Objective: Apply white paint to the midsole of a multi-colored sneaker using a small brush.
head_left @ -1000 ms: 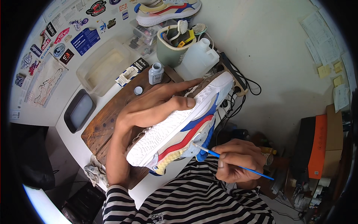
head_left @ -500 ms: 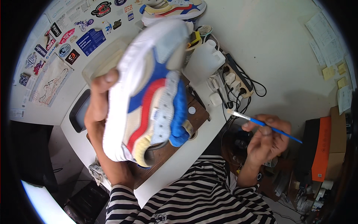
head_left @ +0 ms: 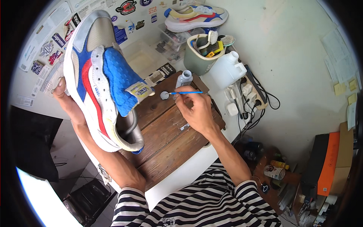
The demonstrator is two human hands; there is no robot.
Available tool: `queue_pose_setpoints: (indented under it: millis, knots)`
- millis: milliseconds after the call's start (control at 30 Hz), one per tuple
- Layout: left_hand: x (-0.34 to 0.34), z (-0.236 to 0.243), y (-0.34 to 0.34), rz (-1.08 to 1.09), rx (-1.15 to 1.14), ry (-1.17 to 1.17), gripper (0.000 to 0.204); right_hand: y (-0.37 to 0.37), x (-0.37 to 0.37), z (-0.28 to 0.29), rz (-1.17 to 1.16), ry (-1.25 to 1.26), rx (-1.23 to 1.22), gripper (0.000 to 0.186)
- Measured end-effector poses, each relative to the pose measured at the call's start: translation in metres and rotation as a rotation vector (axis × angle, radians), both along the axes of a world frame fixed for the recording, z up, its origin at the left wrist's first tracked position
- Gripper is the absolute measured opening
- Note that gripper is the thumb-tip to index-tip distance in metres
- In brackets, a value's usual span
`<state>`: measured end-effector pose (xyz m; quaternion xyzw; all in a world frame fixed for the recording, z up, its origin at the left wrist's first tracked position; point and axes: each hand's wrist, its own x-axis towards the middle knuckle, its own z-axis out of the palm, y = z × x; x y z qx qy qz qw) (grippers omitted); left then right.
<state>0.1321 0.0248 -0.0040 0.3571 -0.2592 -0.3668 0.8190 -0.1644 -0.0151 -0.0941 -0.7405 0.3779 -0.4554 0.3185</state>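
Observation:
My left hand (head_left: 68, 99) is closed round the white sole side of a sneaker (head_left: 87, 85), holding it up at the left. The sneaker has blue, red, white and beige panels, a blue tongue and no laces. Part of that hand is hidden behind the shoe. In my right hand (head_left: 194, 108) a thin blue paintbrush (head_left: 187, 92) is pinched. Its bristle end reaches a small round white cap (head_left: 164, 95) on the brown wooden board (head_left: 162, 132); whether they touch, I cannot tell. Just beyond stands an uncapped small bottle (head_left: 184, 78).
A matching sneaker (head_left: 196, 18) rests on a clear plastic box (head_left: 172, 43) at the back. Near it stand a green bucket (head_left: 202, 56) of brushes and a white jug (head_left: 228, 68). A power strip (head_left: 254, 94) with cables lies at the right. Shoe boxes (head_left: 329, 159) stand far right.
My right hand has brought the paintbrush leftward from the far right to the cap on the board. My left hand has moved the sneaker left, and its tongue side now shows more.

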Motion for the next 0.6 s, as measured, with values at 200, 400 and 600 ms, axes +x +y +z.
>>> queue_pose_setpoints:
  millis: [200,400,600]
  knots:
    - [0.004,-0.001,0.004,-0.031,0.010,0.006,0.077,-0.006,0.011,-0.020,0.016,0.046,0.051,0.016]
    - [-0.002,0.003,0.002,0.006,0.025,-0.019,0.077,-0.004,0.009,-0.014,0.013,0.050,0.002,0.015]
    - [-0.038,0.011,0.003,-0.164,0.158,-0.035,0.076,0.017,-0.028,0.013,-0.023,-0.443,0.150,0.020]
